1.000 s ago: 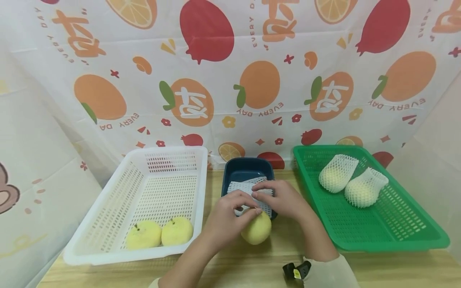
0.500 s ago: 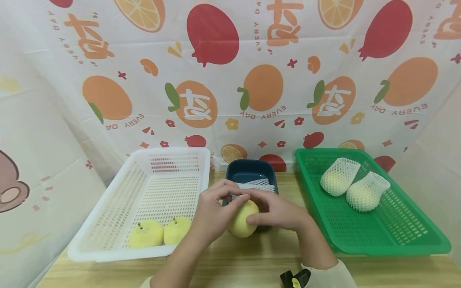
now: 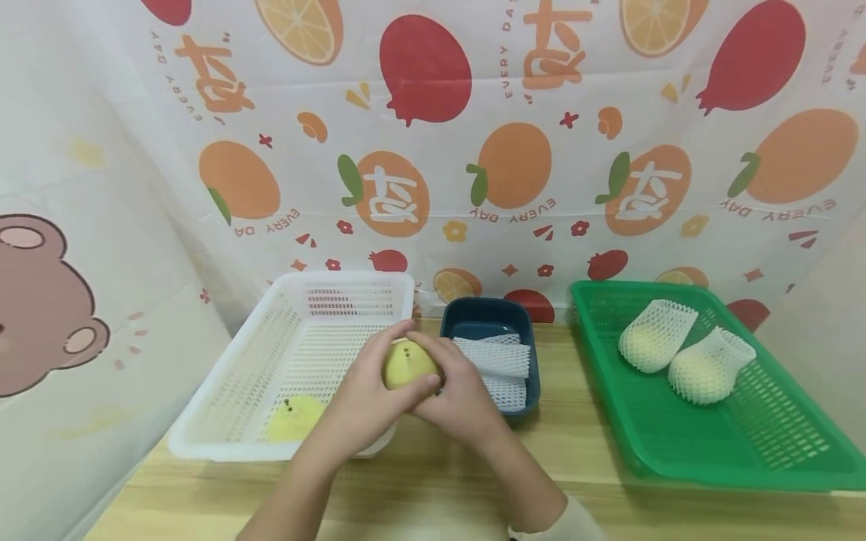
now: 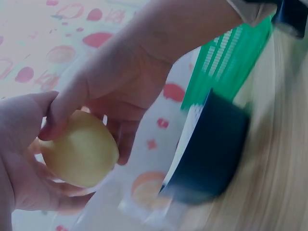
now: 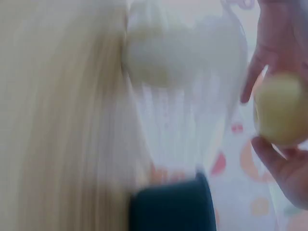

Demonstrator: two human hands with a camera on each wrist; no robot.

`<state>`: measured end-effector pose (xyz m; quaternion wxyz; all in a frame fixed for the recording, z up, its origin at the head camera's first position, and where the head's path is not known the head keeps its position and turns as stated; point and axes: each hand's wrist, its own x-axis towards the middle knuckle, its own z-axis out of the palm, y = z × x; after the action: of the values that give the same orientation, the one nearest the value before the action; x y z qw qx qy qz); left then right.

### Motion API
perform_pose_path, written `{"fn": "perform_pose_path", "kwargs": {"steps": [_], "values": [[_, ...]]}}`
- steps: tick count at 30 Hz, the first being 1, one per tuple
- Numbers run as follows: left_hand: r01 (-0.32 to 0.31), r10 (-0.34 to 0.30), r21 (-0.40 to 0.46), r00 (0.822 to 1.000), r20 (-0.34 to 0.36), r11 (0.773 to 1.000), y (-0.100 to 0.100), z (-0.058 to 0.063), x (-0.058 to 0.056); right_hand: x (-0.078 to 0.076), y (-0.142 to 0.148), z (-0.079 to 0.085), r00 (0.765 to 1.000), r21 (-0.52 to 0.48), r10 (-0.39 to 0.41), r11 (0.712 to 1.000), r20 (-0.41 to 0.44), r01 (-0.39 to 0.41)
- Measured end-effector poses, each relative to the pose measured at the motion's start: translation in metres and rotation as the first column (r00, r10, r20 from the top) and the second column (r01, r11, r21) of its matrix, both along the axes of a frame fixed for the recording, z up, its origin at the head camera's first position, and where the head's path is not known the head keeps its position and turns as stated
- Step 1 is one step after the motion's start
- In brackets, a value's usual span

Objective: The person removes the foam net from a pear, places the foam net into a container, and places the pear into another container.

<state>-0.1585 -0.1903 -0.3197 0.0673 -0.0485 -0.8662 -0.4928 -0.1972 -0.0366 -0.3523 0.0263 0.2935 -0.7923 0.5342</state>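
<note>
My left hand (image 3: 361, 394) and right hand (image 3: 467, 391) hold one yellow pear (image 3: 408, 364) between them, stem side up, in front of the white basket's right edge. Fingers of both hands wrap its sides, and the thumbs meet at the near side. In the left wrist view the pear (image 4: 79, 151) is bare and raised above the table. The right wrist view is blurred but has the same pear (image 5: 281, 108) between the hands. Right of the hands, folded white foam nets (image 3: 497, 357) lie in a dark blue tub (image 3: 534, 383).
At left is a white basket (image 3: 230, 451) with a yellow pear (image 3: 294, 417) near its front; the hands cover its right front part. A green basket (image 3: 697, 447) at right holds two net-wrapped pears (image 3: 652, 338). A fruit-print cloth (image 3: 446, 173) hangs behind.
The pear and both hands have moved left and up, away from the tub toward the white basket. The right hand, earlier over the nets, has come round the pear. The head view has shifted.
</note>
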Motion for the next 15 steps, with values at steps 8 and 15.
{"fn": "perform_pose_path", "kwargs": {"steps": [8, 15], "values": [[-0.109, 0.109, -0.005, 0.994, 0.022, 0.994, -0.063, 0.013, 0.017, 0.018, -0.044, 0.002, 0.995, -0.027, 0.093, 0.995, -0.046, -0.094], [-0.134, 0.141, -0.149, 0.989, 0.040, 0.980, -0.142, 0.011, 0.002, 0.020, -0.047, -0.015, 0.988, 0.290, 0.146, 0.948, -0.043, -0.127]]}}
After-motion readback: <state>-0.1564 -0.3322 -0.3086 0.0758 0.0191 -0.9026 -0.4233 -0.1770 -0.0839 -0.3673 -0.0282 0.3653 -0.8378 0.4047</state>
